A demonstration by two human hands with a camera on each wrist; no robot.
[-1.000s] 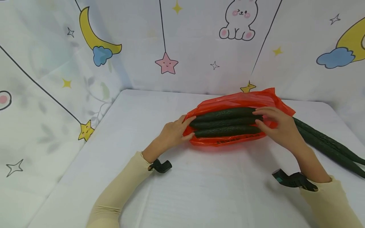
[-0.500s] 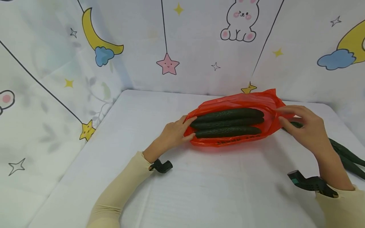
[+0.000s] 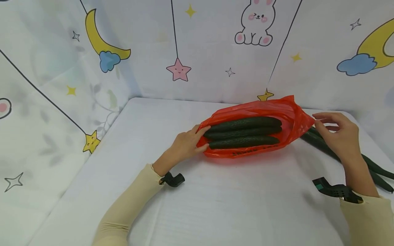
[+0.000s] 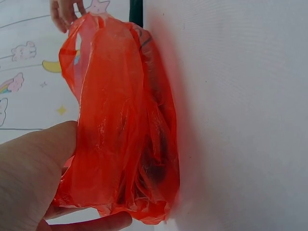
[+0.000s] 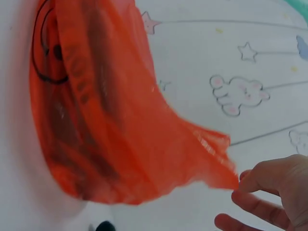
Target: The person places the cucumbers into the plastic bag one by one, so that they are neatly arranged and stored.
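Note:
Three dark green cucumbers (image 3: 243, 132) lie side by side in a red plastic bag (image 3: 255, 108), whose mouth faces up. At the bag's left end, my left hand (image 3: 185, 144) holds the plastic; in the left wrist view its thumb lies on one side and fingers on the other. My right hand (image 3: 340, 135) pinches the bag's right edge between thumb and fingertips, drawing that corner outward, as the right wrist view confirms with the stretched red film (image 5: 211, 159). Bag film hides the cucumbers' left ends.
More long cucumbers (image 3: 377, 169) lie on the white table (image 3: 215, 201) at the right, partly behind my right hand and forearm. A cartoon-printed cloth (image 3: 212, 44) hangs behind the table and along its left side.
My right hand has left the cucumbers' right ends and moved right to the bag's edge, which is now pulled out to a point. The left hand stays in place.

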